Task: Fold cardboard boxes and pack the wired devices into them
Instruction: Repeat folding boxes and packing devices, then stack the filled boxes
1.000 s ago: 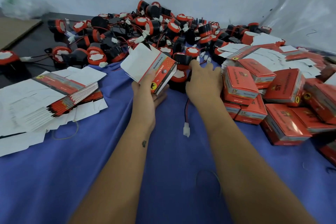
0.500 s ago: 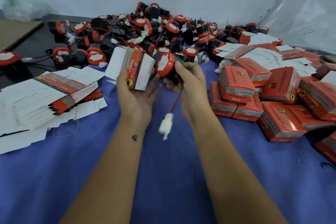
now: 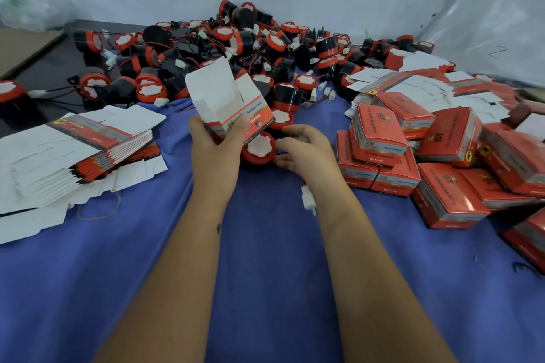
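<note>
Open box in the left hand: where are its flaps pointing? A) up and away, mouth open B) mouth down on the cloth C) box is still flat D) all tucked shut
A: the left hand grips the box by its red printed end, and the white flaps stand open at the top, with the white inside showing.

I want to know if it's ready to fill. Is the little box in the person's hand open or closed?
Open. The box in the left hand has its white top flaps standing up, showing the hollow inside.
</note>
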{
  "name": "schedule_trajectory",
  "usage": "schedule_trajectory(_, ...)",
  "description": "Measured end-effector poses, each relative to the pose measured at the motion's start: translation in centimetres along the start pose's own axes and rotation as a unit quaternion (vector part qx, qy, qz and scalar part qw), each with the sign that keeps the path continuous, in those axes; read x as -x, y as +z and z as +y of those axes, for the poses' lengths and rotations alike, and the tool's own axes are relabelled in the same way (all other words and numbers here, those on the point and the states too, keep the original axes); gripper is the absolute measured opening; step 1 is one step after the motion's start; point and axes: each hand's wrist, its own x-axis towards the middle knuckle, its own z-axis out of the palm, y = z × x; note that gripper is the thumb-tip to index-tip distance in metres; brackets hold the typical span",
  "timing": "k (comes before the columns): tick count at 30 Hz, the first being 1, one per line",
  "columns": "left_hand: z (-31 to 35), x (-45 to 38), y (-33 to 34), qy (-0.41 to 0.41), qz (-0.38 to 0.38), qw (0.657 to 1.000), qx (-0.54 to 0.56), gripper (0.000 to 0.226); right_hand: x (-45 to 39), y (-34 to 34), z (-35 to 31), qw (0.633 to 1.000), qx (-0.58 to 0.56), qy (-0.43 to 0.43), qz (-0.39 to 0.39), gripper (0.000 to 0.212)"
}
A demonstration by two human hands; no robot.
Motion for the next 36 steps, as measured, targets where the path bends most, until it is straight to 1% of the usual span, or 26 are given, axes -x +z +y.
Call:
schedule_trajectory(1,-0.1,-0.1,0.0,0.002,0.002,1.0,-0.01,0.063,0.1,0.0,0.1,0.997,0.056,-0.044,-0.017,0.027)
schedule_trajectory(3,-0.3,-0.2,0.0,0.002,0.003,1.0,-0.02,0.062,0.6,0.3,0.3,0.979,0.137,-0.134,-0.069,0.032)
schedule_trajectory(5,-0.4,-0.2,0.0,0.0,0.007,1.0,-0.024,0.058,1.1,0.7,0.4,0.964,0.181,-0.175,-0.09,0.036)
schedule_trajectory(9,-0.4,-0.3,0.1,-0.015,0.032,0.999,-0.024,0.064,0.7,0.5,0.7,0.933,0.29,-0.2,-0.069,0.065)
schedule_trajectory(11,-0.3,-0.4,0.1,-0.026,0.031,0.999,-0.013,0.064,0.7,0.8,1.1,0.926,0.303,-0.221,-0.046,0.061)
schedule_trajectory(13,-0.4,-0.4,0.1,-0.026,0.028,0.999,-0.005,0.062,0.5,1.0,1.3,0.922,0.309,-0.234,0.01,0.052)
schedule_trajectory(15,-0.5,-0.4,0.0,-0.004,0.037,0.999,-0.027,0.061,0.3,1.0,1.3,0.92,0.303,-0.234,0.087,0.047)
schedule_trajectory(16,-0.5,-0.4,-0.1,0.01,0.038,0.998,-0.047,0.06,0.2,0.8,1.2,0.921,0.283,-0.237,0.127,0.047)
schedule_trajectory(18,-0.6,-0.5,-0.2,0.024,0.017,0.995,-0.093,0.06,0.3,0.6,0.9,0.925,0.201,-0.263,0.184,0.048)
schedule_trajectory(19,-0.5,-0.6,-0.3,0.026,-0.006,0.993,-0.116,0.059,0.5,0.5,0.8,0.926,0.148,-0.284,0.197,0.049)
schedule_trajectory(21,-0.5,-0.6,-0.6,0.023,-0.059,0.987,-0.147,0.057,1.0,0.6,0.6,0.921,0.065,-0.331,0.197,0.05)
schedule_trajectory(22,-0.6,-0.6,-0.7,0.02,-0.083,0.985,-0.152,0.057,1.2,0.7,0.5,0.915,0.048,-0.353,0.188,0.05)
schedule_trajectory(24,-0.5,-0.5,-1.0,0.016,-0.117,0.982,-0.148,0.056,1.5,0.8,0.5,0.907,0.053,-0.388,0.154,0.049)
schedule_trajectory(26,-0.3,-0.5,-1.4,0.026,-0.144,0.98,-0.133,0.054,1.5,1.0,0.5,0.899,0.1,-0.409,0.123,0.051)
schedule_trajectory(29,0.0,-0.8,-1.9,0.035,-0.185,0.972,-0.141,0.056,1.3,1.0,0.8,0.884,0.207,-0.404,0.114,0.055)
schedule_trajectory(32,0.0,-1.1,-2.3,0.037,-0.213,0.964,-0.154,0.056,1.4,1.0,0.9,0.854,0.315,-0.4,0.109,0.054)
schedule_trajectory(34,0.0,-1.1,-2.3,0.038,-0.216,0.962,-0.163,0.056,1.5,1.2,0.9,0.823,0.379,-0.408,0.111,0.046)
schedule_trajectory(36,-0.1,-1.1,-2.2,0.035,-0.213,0.961,-0.171,0.055,1.4,1.3,1.0,0.782,0.452,-0.411,0.118,0.029)
